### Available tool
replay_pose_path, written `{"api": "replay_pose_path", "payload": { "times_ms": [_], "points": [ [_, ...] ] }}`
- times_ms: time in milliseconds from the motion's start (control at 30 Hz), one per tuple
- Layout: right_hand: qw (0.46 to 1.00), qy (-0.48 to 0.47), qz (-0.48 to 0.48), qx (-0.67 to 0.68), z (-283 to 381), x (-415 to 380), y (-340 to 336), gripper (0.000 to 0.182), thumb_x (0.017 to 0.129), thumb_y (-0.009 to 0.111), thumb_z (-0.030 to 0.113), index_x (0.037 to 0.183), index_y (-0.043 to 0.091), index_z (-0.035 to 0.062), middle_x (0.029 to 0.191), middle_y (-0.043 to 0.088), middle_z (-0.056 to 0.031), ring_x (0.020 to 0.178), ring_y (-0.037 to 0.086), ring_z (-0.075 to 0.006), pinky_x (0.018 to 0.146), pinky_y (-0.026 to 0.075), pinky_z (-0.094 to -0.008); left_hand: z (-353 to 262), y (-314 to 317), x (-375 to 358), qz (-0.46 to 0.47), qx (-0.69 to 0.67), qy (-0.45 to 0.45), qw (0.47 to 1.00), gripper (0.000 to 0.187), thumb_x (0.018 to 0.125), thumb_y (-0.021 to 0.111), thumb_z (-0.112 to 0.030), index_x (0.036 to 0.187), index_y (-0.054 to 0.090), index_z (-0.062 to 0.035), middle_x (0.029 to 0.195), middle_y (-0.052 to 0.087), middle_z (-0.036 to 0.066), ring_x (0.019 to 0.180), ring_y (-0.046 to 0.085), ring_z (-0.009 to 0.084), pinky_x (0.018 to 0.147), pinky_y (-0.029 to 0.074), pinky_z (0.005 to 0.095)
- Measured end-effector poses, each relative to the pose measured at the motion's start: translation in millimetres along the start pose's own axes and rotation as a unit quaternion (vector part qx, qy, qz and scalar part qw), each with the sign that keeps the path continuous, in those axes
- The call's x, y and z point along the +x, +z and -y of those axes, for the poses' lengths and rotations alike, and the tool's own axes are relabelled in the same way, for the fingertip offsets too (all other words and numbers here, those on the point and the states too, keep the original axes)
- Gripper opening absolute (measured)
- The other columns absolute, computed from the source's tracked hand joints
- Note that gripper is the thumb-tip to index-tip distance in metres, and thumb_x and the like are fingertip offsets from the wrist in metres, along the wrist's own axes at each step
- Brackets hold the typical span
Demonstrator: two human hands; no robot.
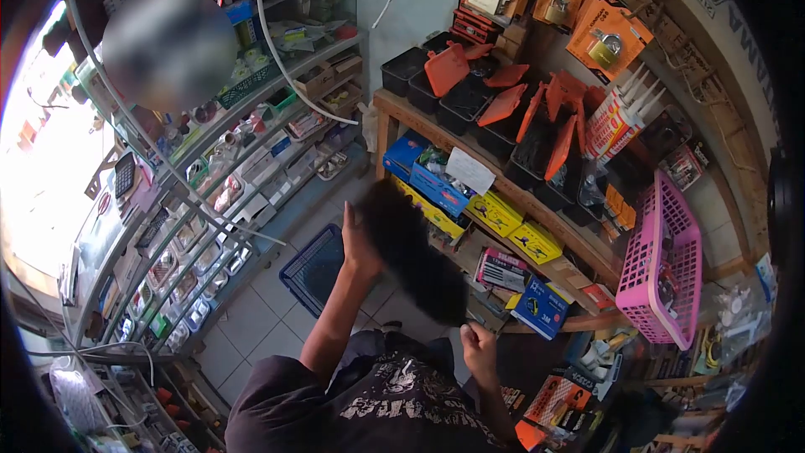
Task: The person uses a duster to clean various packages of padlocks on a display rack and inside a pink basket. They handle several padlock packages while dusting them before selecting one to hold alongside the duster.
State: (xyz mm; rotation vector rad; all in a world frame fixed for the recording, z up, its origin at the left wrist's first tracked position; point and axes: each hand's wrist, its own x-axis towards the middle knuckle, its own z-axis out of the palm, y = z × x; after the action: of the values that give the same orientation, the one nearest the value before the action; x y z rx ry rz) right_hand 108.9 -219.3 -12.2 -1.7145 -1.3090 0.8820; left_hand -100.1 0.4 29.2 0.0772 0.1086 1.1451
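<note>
A dark, fluffy, elongated object (415, 252), like a feather duster head, stretches across the middle of the view in front of my torso. My left hand (359, 243) is raised at its upper left end, against its edge, with the thumb pointing up; the other fingers are partly hidden. At the lower right end of the duster, my right hand (480, 351) is closed around what looks like its thin handle. Beyond the duster stands a wooden shelf (511, 169) with black bins (459, 109) whose orange lids are raised.
A blue basket (289, 281) sits on the tiled floor. Yellow boxes (495, 214) fill the lower shelf, and a pink basket (625, 285) stands at right. Glass display shelves (243, 239) curve along the left. White cables hang at upper left.
</note>
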Motion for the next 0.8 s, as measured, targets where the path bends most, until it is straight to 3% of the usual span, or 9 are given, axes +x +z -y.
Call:
{"api": "replay_pose_path", "payload": {
  "times_ms": [167, 300, 367, 467, 567, 600, 667, 733, 800],
  "points": [
    [0.998, -0.01, 0.045, 0.037, -4.3, 2.5, -1.5, 0.04, 0.098, 0.053, 0.03, 0.072, 0.042, 0.0011, 0.059, 0.031, -0.0037, 0.058, 0.03, -0.0108, 0.051, 0.028, -0.032, 7.1, -28.0, 16.6, 0.095, 0.028, 0.008, 0.995, 0.064, 0.097, 0.033, -0.055, 0.138, 0.045, -0.0085, 0.136, 0.051, 0.012, 0.124, 0.05, 0.0303, 0.109, 0.037, 0.0455],
    [0.996, -0.009, 0.017, 0.093, 20.2, 19.3, -5.6, 0.04, 0.099, 0.052, 0.032, 0.074, 0.043, 0.002, 0.06, 0.035, -0.0009, 0.056, 0.032, -0.0101, 0.051, 0.03, -0.0313, 27.0, -33.9, 10.3, -0.044, 0.12, -0.047, 0.991, 0.079, 0.094, 0.03, -0.067, 0.147, 0.034, -0.0091, 0.145, 0.044, 0.01, 0.132, 0.044, 0.0282, 0.11, 0.034, 0.0436],
    [0.993, -0.017, 0.0, 0.121, 33.3, 33.5, -0.9, 0.039, 0.099, 0.053, 0.032, 0.077, 0.044, 0.0017, 0.061, 0.037, -0.001, 0.055, 0.034, -0.0101, 0.05, 0.032, -0.0312, 45.0, -34.2, 2.2, -0.017, 0.1, -0.103, 0.989, 0.081, 0.093, 0.029, -0.068, 0.147, 0.033, -0.0077, 0.146, 0.043, 0.011, 0.133, 0.043, 0.0279, 0.11, 0.033, 0.0434],
    [0.971, 0.02, -0.026, 0.237, 40.3, 54.4, 11.4, 0.026, 0.097, 0.055, 0.027, 0.087, 0.046, 0.0047, 0.061, 0.048, -0.0045, 0.052, 0.047, -0.0166, 0.051, 0.035, -0.0324, 74.6, -14.3, -6.7, 0.028, 0.151, -0.102, 0.983, 0.084, 0.093, 0.027, -0.069, 0.147, 0.032, -0.0045, 0.146, 0.043, 0.013, 0.134, 0.042, 0.0282, 0.112, 0.032, 0.0433],
    [0.99, -0.048, -0.088, -0.095, 47.3, 55.0, 23.6, 0.03, 0.096, 0.054, 0.026, 0.093, 0.044, -0.0016, 0.072, 0.053, -0.024, 0.071, 0.055, -0.0462, 0.063, 0.042, -0.0467, 74.1, -9.8, -9.0, -0.031, 0.123, -0.078, 0.989, 0.08, 0.093, 0.029, -0.068, 0.142, 0.039, -0.0055, 0.139, 0.05, 0.011, 0.125, 0.051, 0.0288, 0.109, 0.036, 0.0442],
    [0.99, -0.051, -0.085, -0.096, 39.2, 48.5, 27.0, 0.03, 0.096, 0.054, 0.026, 0.093, 0.044, -0.0016, 0.072, 0.053, -0.024, 0.071, 0.055, -0.0462, 0.063, 0.042, -0.0467, 68.2, -24.3, -2.7, -0.031, 0.122, -0.074, 0.989, 0.08, 0.093, 0.029, -0.068, 0.142, 0.039, -0.0055, 0.139, 0.05, 0.011, 0.125, 0.051, 0.0288, 0.109, 0.036, 0.0442],
    [0.997, -0.033, 0.018, -0.061, 22.1, 33.4, 30.1, 0.031, 0.096, 0.054, 0.027, 0.094, 0.044, -0.0026, 0.073, 0.054, -0.0229, 0.074, 0.057, -0.0437, 0.065, 0.043, -0.0457, 49.0, -71.4, 12.5, 0.135, 0.009, -0.077, 0.988, 0.078, 0.093, 0.03, -0.068, 0.139, 0.043, -0.0065, 0.134, 0.053, 0.011, 0.122, 0.053, 0.0293, 0.107, 0.038, 0.0454],
    [0.998, -0.034, 0.027, -0.037, 16.0, 26.1, 26.4, 0.03, 0.096, 0.054, 0.027, 0.092, 0.045, -0.0022, 0.072, 0.053, -0.021, 0.07, 0.056, -0.0391, 0.063, 0.042, -0.0436, 35.0, -71.1, 9.7, 0.122, 0.029, -0.05, 0.991, 0.077, 0.093, 0.029, -0.068, 0.138, 0.044, -0.0077, 0.13, 0.056, 0.011, 0.118, 0.055, 0.0294, 0.104, 0.041, 0.0458],
    [0.999, 0.033, 0.01, -0.032, -5.8, 25.8, 25.4, 0.042, 0.098, 0.048, 0.038, 0.106, 0.049, -0.0034, 0.072, 0.057, -0.022, 0.075, 0.061, -0.0423, 0.062, 0.044, -0.0469, 24.9, -25.5, 0.1, -0.079, 0.081, 0.004, 0.994, 0.075, 0.094, 0.029, -0.068, 0.135, 0.046, -0.0075, 0.122, 0.059, 0.01, 0.111, 0.057, 0.0288, 0.1, 0.044, 0.0456]
  ]
}}
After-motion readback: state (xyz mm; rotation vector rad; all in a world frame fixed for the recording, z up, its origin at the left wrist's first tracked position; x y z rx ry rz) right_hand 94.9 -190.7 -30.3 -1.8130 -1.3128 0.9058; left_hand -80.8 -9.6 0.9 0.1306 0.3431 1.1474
